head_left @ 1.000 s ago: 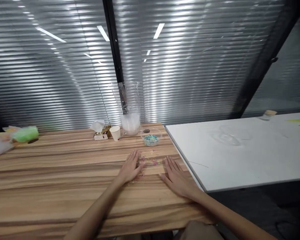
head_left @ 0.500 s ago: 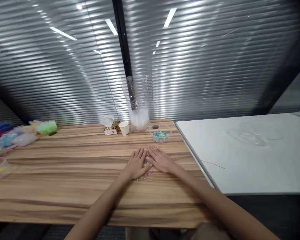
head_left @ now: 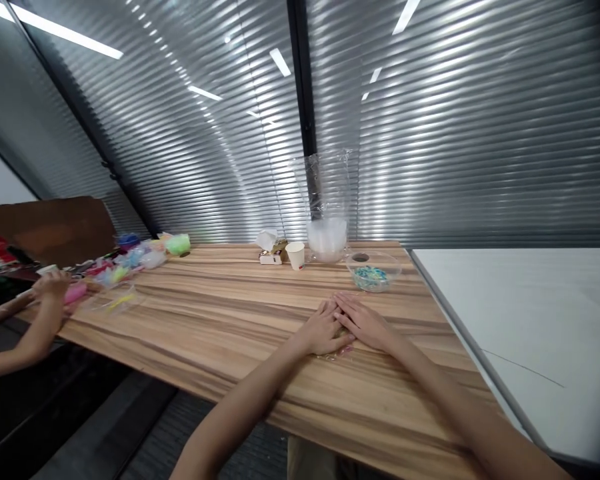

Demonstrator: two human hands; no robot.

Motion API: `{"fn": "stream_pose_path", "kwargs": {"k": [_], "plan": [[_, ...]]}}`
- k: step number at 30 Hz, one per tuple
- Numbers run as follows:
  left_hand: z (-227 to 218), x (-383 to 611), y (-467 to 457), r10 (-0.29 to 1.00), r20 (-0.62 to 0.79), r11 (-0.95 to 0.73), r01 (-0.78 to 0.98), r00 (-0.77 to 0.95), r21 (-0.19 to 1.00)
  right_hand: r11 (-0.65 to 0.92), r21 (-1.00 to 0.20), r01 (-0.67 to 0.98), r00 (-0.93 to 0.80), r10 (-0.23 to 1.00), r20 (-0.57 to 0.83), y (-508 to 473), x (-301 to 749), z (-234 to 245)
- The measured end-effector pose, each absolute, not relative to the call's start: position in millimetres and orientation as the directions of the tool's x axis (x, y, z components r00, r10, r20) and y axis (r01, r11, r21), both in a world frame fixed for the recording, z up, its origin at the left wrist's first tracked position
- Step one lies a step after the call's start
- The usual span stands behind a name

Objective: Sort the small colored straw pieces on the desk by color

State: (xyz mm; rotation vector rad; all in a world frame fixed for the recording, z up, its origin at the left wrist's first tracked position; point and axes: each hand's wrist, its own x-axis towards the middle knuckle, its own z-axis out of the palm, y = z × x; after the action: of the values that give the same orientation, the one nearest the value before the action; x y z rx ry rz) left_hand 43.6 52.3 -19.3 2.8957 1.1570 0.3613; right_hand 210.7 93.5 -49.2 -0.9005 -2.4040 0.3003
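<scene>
My left hand (head_left: 323,329) lies palm down on the wooden table, its fingers stretched out. Beside it, my right hand (head_left: 363,321) also rests flat, fingers extended and reaching over the left fingertips. Under and between both hands is a clear plastic packet (head_left: 341,351) with pinkish and yellowish bits; most of it is covered by the hands, so its full shape is hidden. Just beyond my right hand stands a clear round bowl (head_left: 374,272) holding small blue, green and yellow pieces.
Behind sit a paper cup (head_left: 295,255), a tissue box (head_left: 272,253) and a tall clear bag with white contents (head_left: 328,239). Colourful bags (head_left: 147,257) lie at the left, near another person's hand (head_left: 53,283). A white table (head_left: 525,320) adjoins on the right.
The view has swung left, bringing another person's arms into sight. My hands stay over the packet, and my right fingers now overlap the left ones more.
</scene>
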Motion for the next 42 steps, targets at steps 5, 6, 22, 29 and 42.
{"fn": "stream_pose_path", "kwargs": {"k": [5, 6, 22, 29, 42], "plan": [[-18, 47, 48, 0.671, 0.224, -0.735, 0.674, 0.706, 0.077, 0.769, -0.366, 0.525, -0.617, 0.64, 0.458, 96, 211, -56], [-17, 47, 48, 0.673, 0.225, -0.735, 0.673, 0.705, 0.088, 0.773, -0.363, 0.521, -0.617, 0.634, 0.465, 97, 211, -57], [-14, 33, 55, 0.68, 0.138, -0.73, 0.645, 0.72, 0.229, 0.731, -0.394, 0.558, -0.603, 0.683, 0.412, 87, 220, -46], [-7, 23, 66, 0.709, 0.314, -0.702, 0.594, 0.631, 0.393, 0.748, -0.396, 0.533, -0.602, 0.664, 0.444, 92, 220, -49], [-18, 14, 75, 0.795, 0.266, -0.605, 0.68, 0.546, 0.414, 0.715, -0.429, 0.553, -0.555, 0.7, 0.45, 82, 220, -34]]}}
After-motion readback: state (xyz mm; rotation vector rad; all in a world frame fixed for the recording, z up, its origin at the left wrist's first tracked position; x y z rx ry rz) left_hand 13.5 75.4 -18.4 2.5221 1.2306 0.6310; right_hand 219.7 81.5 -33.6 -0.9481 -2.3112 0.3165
